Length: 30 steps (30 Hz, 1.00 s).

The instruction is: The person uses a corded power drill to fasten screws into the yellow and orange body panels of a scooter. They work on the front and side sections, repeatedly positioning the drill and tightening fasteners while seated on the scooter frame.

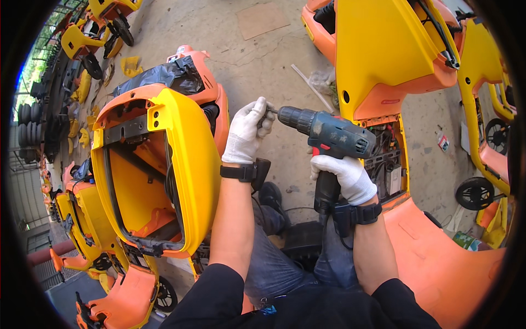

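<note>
My right hand (346, 178), in a white knit glove, is wrapped round the handle of a dark blue and black power drill (337, 134). The drill lies level, its chuck pointing left. My left hand (247, 130), gloved the same way, is closed in a pinch at the tip of the drill's short bit (272, 111). Something small and dark shows between those fingers, too small to name. Left of this hand stands a yellow and orange scooter body (200, 164) with a large black-edged opening. Black straps with small boxes circle both wrists.
On the right, another yellow and orange scooter (394, 49) has an open compartment (386, 164) showing wiring. Several more scooters stand along both sides. Black plastic film (164, 77) covers a seat area. Cardboard (262, 21) and a white strip (312, 88) lie on the concrete floor.
</note>
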Available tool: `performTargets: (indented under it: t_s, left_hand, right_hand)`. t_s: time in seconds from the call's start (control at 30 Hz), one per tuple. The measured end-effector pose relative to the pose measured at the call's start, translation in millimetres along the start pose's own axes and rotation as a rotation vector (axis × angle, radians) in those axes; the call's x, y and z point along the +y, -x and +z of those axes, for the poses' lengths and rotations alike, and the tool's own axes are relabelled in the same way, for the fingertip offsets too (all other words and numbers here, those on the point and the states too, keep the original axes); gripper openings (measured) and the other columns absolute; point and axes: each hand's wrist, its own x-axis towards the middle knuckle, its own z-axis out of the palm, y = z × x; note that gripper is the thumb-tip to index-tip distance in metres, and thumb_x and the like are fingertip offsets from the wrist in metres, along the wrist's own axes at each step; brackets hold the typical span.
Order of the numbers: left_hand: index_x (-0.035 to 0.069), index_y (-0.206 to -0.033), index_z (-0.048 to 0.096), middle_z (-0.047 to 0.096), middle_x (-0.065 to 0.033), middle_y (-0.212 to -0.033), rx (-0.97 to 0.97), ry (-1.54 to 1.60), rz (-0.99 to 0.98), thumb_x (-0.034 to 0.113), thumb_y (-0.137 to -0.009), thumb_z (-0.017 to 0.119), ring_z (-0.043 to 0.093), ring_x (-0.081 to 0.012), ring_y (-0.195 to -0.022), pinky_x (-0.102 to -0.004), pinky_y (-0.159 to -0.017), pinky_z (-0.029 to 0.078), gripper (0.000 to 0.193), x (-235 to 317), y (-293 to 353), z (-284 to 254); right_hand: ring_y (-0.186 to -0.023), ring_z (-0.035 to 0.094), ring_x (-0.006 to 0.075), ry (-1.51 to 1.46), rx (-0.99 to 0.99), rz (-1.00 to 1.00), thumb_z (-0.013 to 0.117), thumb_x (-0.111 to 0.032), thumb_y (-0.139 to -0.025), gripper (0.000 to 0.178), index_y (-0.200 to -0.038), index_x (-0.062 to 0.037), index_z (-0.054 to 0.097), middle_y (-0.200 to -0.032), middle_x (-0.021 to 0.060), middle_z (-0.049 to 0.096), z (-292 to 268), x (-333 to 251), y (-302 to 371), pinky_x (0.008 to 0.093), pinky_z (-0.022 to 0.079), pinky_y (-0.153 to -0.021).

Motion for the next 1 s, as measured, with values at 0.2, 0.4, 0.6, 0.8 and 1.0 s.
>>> performTargets:
  t_s: [0.2,0.4,0.6,0.8,1.0]
  left_hand:
    - [-0.002,-0.099,0.064,0.061,-0.0067,-0.073,0.059,0.17,-0.072,0.053,-0.101,0.042,0.052,-0.0102,-0.056,-0.021,-0.048,0.039,0.06,1.1,-3.1,8.1]
    - [-0.003,-0.103,0.061,0.059,-0.0066,-0.079,0.097,0.144,-0.116,0.05,-0.102,0.042,0.05,-0.0116,-0.06,-0.0217,-0.049,0.038,0.056,-1.5,-8.2,8.7]
    - [-0.003,-0.104,0.061,0.063,-0.0079,-0.082,0.087,0.132,-0.123,0.02,-0.098,0.054,0.055,-0.012,-0.063,-0.022,-0.049,0.041,0.024,-18.2,-22.6,0.6]
    - [-0.009,-0.117,0.056,0.063,-0.0127,-0.092,0.025,0.135,-0.108,0.001,-0.089,0.048,0.057,-0.0154,-0.07,-0.0227,-0.054,0.045,0.031,-19.0,-26.7,-1.8]
    - [-0.01,-0.128,0.05,0.061,-0.0127,-0.103,-0.035,0.097,-0.098,-0.002,-0.093,0.046,0.055,-0.0138,-0.076,-0.0211,-0.059,0.045,0.036,-16.2,-25.8,3.3]
  right_hand:
    - [-0.066,0.062,0.0166,-0.106,-0.02,0.039,0.07,-0.007,-0.081,0.029,-0.107,0.0019,0.061,-0.077,0.0064,0.063,1.0,-7.1,4.2,0.0309,0.053,-0.064]
    - [-0.066,0.061,0.0171,-0.216,0.028,0.069,0.066,-0.011,-0.084,0.032,-0.111,0.0054,0.058,-0.074,0.007,0.061,-10.1,-19.5,22.4,0.0324,0.054,-0.067]
    - [-0.067,0.062,0.0179,-0.231,0.234,0.068,0.066,-0.011,-0.084,0.034,-0.112,0.0053,0.057,-0.075,0.0084,0.061,-49.4,-32.2,63.2,0.0346,0.056,-0.067]
    - [-0.068,0.063,0.0172,-0.306,0.503,0.036,0.064,-0.013,-0.087,0.029,-0.112,0.0014,0.057,-0.078,0.0052,0.062,-105.4,-28.9,112.8,0.0355,0.055,-0.069]
    - [-0.067,0.062,0.0176,-0.326,0.839,0.013,0.063,-0.013,-0.089,0.022,-0.106,-0.0028,0.056,-0.076,0.0027,0.061,-161.5,-7.6,160.0,0.0374,0.055,-0.07]
